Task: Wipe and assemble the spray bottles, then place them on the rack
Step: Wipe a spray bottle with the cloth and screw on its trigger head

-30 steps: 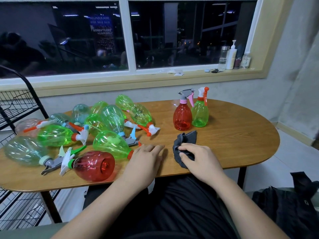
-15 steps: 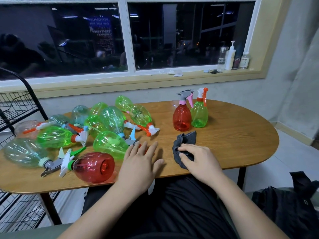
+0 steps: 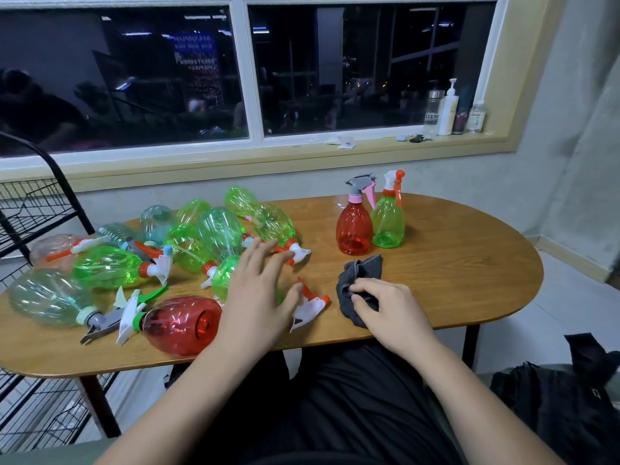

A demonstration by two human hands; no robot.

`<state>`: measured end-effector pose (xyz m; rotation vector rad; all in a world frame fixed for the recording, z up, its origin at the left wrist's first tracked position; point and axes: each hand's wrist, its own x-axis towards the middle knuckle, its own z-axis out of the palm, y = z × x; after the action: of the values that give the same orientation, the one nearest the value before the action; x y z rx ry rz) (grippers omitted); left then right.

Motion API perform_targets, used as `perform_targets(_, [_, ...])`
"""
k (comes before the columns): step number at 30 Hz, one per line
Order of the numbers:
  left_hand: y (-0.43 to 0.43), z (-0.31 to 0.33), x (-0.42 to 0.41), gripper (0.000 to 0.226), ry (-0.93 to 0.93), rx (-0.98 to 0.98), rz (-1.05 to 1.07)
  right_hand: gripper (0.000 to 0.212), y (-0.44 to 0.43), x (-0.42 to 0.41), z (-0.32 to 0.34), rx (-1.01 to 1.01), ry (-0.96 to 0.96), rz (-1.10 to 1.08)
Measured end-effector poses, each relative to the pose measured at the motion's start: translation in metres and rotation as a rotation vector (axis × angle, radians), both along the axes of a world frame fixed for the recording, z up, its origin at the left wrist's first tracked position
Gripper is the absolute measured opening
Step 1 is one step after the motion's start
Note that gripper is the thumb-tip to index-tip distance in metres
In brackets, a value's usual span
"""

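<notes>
Several green, teal and red spray bottles lie on their sides across the left half of the wooden table [image 3: 469,297]. My left hand [image 3: 260,290] hovers over a green bottle [image 3: 223,280] with fingers spread; the bottle is mostly hidden under it, and its white and orange trigger head [image 3: 310,305] shows to the right. A red bottle [image 3: 183,325] lies at the front edge. My right hand [image 3: 391,305] grips a dark grey cloth [image 3: 357,276] on the table. A red bottle [image 3: 354,226] and a green bottle [image 3: 389,219] stand upright behind the cloth.
A black wire rack [image 3: 30,209] stands left of the table, with lower shelves beneath the table edge. The window sill holds several bottles [image 3: 448,110] at the right. A black bag [image 3: 570,397] lies at the lower right beside my lap.
My left hand has moved forward from the table's front edge and spread over the green bottle, which has shifted right so its trigger head shows. My right hand stayed on the cloth.
</notes>
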<state>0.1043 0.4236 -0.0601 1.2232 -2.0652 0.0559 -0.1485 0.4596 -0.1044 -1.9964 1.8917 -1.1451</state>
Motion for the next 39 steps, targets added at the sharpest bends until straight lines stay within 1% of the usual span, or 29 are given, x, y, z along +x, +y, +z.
perform_targets(3, [-0.012,0.0,0.009,0.052,-0.02,0.005,0.148,0.029,0.0,0.001,0.001,-0.004,-0.01,0.001])
perform_targets(5, [-0.016,-0.002,0.011,0.054,0.004,0.054,0.207,0.035,0.0,0.002,0.002,-0.009,-0.018,0.001])
perform_targets(7, [-0.016,-0.006,0.01,0.056,-0.005,0.107,0.233,0.027,-0.001,0.002,0.004,-0.027,-0.023,-0.004])
perform_targets(10, [-0.012,-0.011,0.006,0.059,0.001,0.126,0.217,0.008,-0.003,-0.001,0.008,-0.04,-0.068,-0.032])
perform_targets(11, [-0.01,-0.011,0.005,0.059,0.015,0.132,0.206,0.006,-0.003,-0.004,0.01,-0.038,-0.108,-0.054])
perform_targets(13, [-0.005,-0.011,0.001,0.059,0.019,0.124,0.186,0.011,-0.003,-0.01,0.015,-0.048,-0.203,-0.127])
perform_targets(18, [0.0,-0.014,-0.003,0.062,0.021,0.079,0.126,0.01,0.002,-0.027,0.035,-0.171,-0.493,-0.266])
perform_targets(20, [-0.002,-0.016,-0.002,0.062,0.043,0.062,0.111,0.01,0.007,-0.027,0.044,-0.236,-0.53,-0.268])
perform_targets(22, [-0.005,-0.019,-0.001,0.062,0.055,0.032,0.103,0.01,0.014,-0.02,0.051,-0.28,-0.48,-0.211])
perform_targets(24, [-0.008,-0.022,-0.001,0.062,0.054,-0.006,0.109,0.011,0.019,-0.009,0.049,-0.268,-0.333,-0.117])
perform_targets(26, [-0.009,-0.025,-0.002,0.061,0.059,-0.022,0.104,0.017,0.02,0.002,0.038,-0.187,-0.158,-0.017])
perform_targets(28, [-0.01,-0.027,-0.003,0.06,0.064,-0.03,0.091,0.028,0.02,0.012,0.025,-0.078,-0.051,0.077])
perform_targets(30, [-0.01,-0.028,-0.004,0.06,0.064,-0.047,0.081,0.041,0.017,0.02,0.014,-0.014,0.014,0.108])
perform_targets(32, [-0.011,-0.029,-0.004,0.061,0.055,-0.064,0.071,0.047,0.015,0.029,0.014,0.027,0.063,0.093])
perform_targets(34, [-0.01,-0.03,-0.005,0.06,0.049,-0.078,0.056,0.049,0.014,0.037,0.018,0.069,0.089,0.105])
perform_targets(37, [-0.01,-0.031,-0.004,0.065,0.009,-0.112,0.026,0.049,0.013,0.043,0.021,0.098,0.166,0.155])
perform_targets(39, [-0.011,-0.033,-0.004,0.065,-0.011,-0.129,0.021,0.049,0.012,0.044,0.023,0.109,0.173,0.154])
